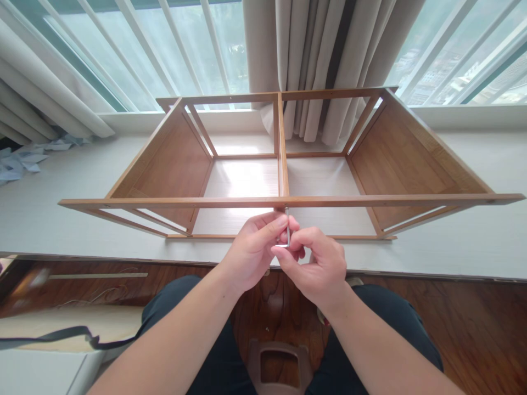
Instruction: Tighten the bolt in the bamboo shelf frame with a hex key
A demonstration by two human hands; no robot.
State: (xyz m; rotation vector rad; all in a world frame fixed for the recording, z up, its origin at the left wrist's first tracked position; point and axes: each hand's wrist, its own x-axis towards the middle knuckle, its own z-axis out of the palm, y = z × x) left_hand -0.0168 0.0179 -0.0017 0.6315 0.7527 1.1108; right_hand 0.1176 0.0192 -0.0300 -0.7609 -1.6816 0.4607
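A wooden shelf frame (197,202) lies on its side on a white window ledge (49,208), its open front facing me. A small metal hex key (287,231) stands upright under the middle of the front rail, its tip at the rail where the centre divider (282,148) meets it. My left hand (253,249) pinches the key from the left with thumb and fingertips. My right hand (319,263) is curled around the key's lower end from the right. Both hands touch each other just below the rail.
Beige curtains (321,60) hang behind the frame, with windows on both sides. Crumpled paper (24,159) lies at the far left of the ledge. Below is a dark wooden floor (473,329), my dark-trousered knees, a brown plastic stool (280,365) and a black strap (61,334) at left.
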